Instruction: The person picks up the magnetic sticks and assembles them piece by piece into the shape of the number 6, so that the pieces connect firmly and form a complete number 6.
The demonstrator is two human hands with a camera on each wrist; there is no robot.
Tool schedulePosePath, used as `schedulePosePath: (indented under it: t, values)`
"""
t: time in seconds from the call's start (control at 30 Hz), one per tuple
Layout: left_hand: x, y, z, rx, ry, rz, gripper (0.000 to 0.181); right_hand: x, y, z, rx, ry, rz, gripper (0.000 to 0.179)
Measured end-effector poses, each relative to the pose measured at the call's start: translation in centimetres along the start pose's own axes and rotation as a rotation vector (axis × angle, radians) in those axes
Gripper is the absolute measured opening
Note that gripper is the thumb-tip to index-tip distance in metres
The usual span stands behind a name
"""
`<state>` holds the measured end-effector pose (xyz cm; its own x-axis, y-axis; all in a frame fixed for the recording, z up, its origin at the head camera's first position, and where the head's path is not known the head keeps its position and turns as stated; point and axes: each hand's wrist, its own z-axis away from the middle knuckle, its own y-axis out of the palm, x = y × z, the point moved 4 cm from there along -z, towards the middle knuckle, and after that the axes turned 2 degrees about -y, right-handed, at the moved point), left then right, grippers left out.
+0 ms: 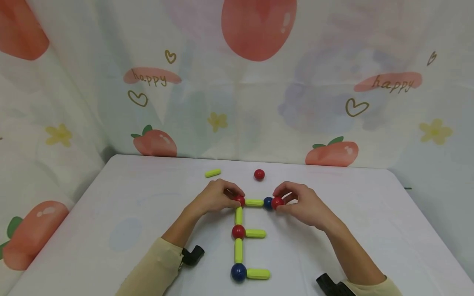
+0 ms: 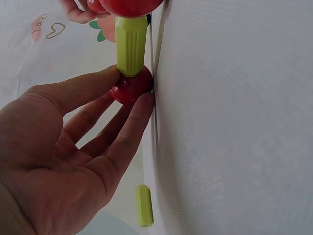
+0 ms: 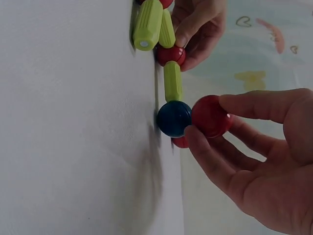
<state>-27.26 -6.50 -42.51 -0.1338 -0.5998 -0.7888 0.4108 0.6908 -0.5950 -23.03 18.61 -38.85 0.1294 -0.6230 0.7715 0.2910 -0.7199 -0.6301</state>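
Observation:
On the white table lies a figure of yellow-green rods and balls, joined end to end. My left hand (image 1: 219, 196) pinches the red ball (image 2: 132, 87) at its upper left corner. From that ball a rod (image 1: 254, 202) runs right to a blue ball (image 3: 174, 119). A second red ball (image 3: 211, 116) touches the blue one, and my right hand (image 1: 304, 204) holds it between thumb and fingers. Below, another red ball (image 1: 238, 231) bears a rod (image 1: 256, 234) pointing right. At the bottom, a blue ball (image 1: 238, 272) bears one more rod (image 1: 258, 274).
Behind the hands lie a loose yellow-green rod (image 1: 212, 173) and a loose red ball (image 1: 259, 174). A printed cloth (image 1: 252, 98) with fruit and flowers hangs past the table's (image 1: 370, 230) far edge and along its left side.

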Motion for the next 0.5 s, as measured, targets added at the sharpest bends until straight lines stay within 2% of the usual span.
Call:
schedulePosePath:
  t: [0.23, 0.5]
  values:
    - [0.1, 0.0, 0.0, -0.005, -0.001, 0.001, 0.021, 0.2, 1.6, 0.2, 0.178, -0.027, 0.039, 0.027]
    - [0.2, 0.1, -0.1, -0.006, -0.015, 0.002, 0.020, 0.4, 2.6, 0.6, 0.286, -0.075, 0.076, 0.025]
